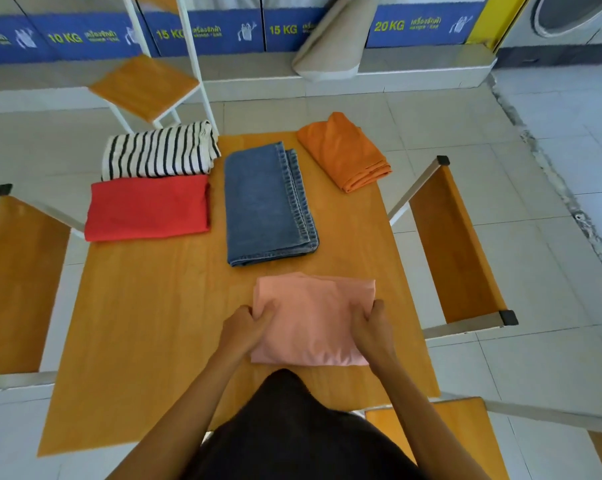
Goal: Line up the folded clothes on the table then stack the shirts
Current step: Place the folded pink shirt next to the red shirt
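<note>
my left hand [249,322] and right hand [372,323] pinched the pink shirt [311,320] by its sides near the table's [147,334] near edge, probably to line it up with the jeans [265,202].

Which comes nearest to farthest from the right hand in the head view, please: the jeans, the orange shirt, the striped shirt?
From the right hand:
1. Jeans, table centre, just beyond it.
2. Orange shirt, far right corner.
3. Striped shirt, far left corner.
</note>
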